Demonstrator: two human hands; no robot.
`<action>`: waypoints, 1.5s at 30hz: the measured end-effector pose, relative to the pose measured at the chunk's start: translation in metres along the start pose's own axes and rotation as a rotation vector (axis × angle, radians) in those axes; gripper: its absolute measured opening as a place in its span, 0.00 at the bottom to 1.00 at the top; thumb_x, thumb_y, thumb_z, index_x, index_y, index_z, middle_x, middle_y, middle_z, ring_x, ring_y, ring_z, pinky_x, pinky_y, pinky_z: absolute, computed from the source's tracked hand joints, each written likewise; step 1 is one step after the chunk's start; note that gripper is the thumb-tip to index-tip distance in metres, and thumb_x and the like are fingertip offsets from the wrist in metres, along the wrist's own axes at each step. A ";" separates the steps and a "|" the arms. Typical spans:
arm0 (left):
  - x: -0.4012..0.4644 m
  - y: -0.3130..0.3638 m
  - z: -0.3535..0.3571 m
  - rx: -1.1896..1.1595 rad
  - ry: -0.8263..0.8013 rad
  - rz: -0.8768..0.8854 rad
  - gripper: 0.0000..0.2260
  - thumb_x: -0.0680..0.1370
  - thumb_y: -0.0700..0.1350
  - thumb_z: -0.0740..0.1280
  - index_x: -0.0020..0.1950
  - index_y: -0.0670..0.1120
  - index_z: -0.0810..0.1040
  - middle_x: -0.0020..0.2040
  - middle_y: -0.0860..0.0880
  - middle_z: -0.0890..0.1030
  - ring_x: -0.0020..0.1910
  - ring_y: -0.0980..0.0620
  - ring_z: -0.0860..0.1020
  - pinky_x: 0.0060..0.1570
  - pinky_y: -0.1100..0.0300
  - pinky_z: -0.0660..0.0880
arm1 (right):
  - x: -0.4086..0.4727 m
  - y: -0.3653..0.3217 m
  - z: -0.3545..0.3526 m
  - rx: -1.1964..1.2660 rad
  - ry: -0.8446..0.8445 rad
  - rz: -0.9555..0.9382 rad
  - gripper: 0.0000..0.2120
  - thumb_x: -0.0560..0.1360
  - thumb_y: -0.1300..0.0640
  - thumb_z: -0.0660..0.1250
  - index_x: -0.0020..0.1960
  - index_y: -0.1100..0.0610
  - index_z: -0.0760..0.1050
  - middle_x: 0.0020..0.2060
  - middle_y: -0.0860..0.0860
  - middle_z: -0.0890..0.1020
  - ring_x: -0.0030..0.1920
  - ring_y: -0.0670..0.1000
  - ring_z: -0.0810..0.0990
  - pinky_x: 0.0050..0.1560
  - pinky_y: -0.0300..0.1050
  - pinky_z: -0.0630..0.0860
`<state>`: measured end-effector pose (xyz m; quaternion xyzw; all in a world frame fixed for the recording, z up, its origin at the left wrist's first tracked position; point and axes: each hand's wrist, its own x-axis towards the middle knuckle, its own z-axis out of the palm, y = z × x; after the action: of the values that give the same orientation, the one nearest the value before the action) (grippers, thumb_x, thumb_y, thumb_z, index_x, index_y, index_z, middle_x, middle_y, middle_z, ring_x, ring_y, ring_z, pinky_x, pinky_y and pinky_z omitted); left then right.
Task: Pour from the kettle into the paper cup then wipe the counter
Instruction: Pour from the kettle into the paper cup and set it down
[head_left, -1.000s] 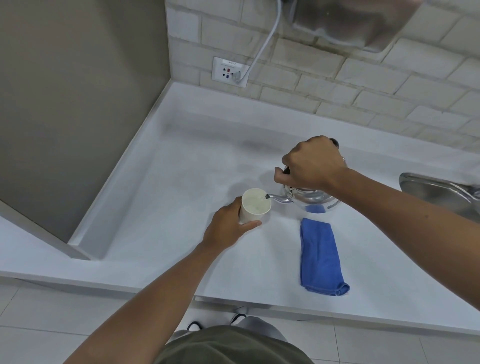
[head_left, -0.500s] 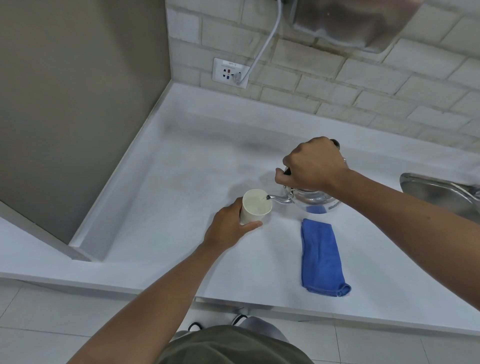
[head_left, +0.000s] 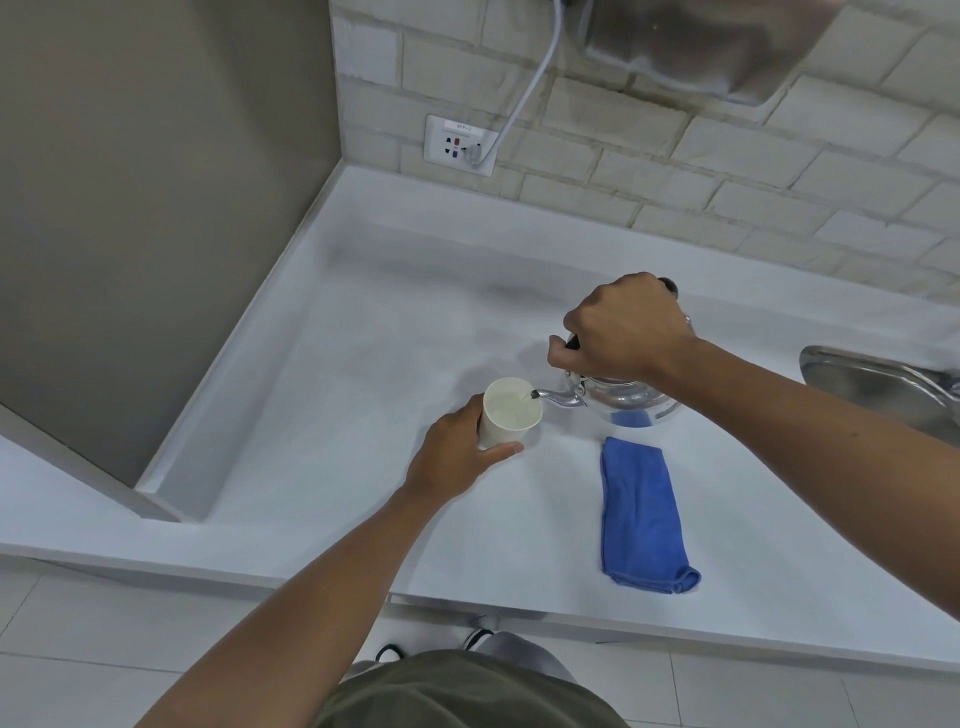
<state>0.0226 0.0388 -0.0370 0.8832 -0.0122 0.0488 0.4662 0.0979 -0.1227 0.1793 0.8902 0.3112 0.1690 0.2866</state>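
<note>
A white paper cup (head_left: 511, 415) stands on the white counter (head_left: 363, 415), with my left hand (head_left: 457, 457) wrapped around its near side. My right hand (head_left: 628, 327) grips the dark handle of a shiny metal kettle (head_left: 628, 402), which is tilted left. The kettle's spout tip sits over the cup's rim, and pale liquid shows inside the cup. A folded blue cloth (head_left: 641, 514) lies on the counter just in front of the kettle, untouched.
A steel sink (head_left: 883, 384) edge shows at the right. A wall socket (head_left: 460, 145) with a white cable plugged in sits on the brick backsplash, below a metal wall unit (head_left: 727, 47). A grey side panel (head_left: 156, 208) bounds the counter's left.
Both hands, the cup and the kettle stay almost still. The spout remains over the cup's rim.
</note>
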 end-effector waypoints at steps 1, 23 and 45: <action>0.000 0.000 0.000 0.001 0.000 -0.001 0.30 0.70 0.64 0.75 0.66 0.54 0.71 0.49 0.60 0.79 0.46 0.56 0.77 0.45 0.60 0.74 | 0.000 0.000 0.000 0.001 0.001 0.001 0.22 0.69 0.45 0.57 0.23 0.58 0.62 0.18 0.49 0.64 0.20 0.49 0.51 0.31 0.33 0.52; 0.000 0.002 -0.001 0.019 -0.001 -0.016 0.30 0.69 0.65 0.75 0.66 0.55 0.71 0.46 0.61 0.78 0.44 0.56 0.76 0.42 0.62 0.71 | 0.001 0.000 -0.001 0.002 -0.008 -0.025 0.22 0.70 0.45 0.57 0.24 0.58 0.63 0.18 0.49 0.64 0.20 0.49 0.53 0.30 0.35 0.50; -0.001 0.003 -0.001 0.004 -0.015 -0.023 0.29 0.70 0.64 0.75 0.66 0.55 0.71 0.48 0.61 0.79 0.46 0.56 0.77 0.44 0.62 0.72 | 0.001 0.000 -0.001 -0.003 -0.010 -0.013 0.22 0.69 0.45 0.58 0.23 0.58 0.62 0.17 0.49 0.63 0.20 0.49 0.51 0.31 0.34 0.51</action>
<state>0.0215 0.0385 -0.0342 0.8845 -0.0054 0.0369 0.4651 0.0981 -0.1220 0.1798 0.8886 0.3152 0.1630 0.2905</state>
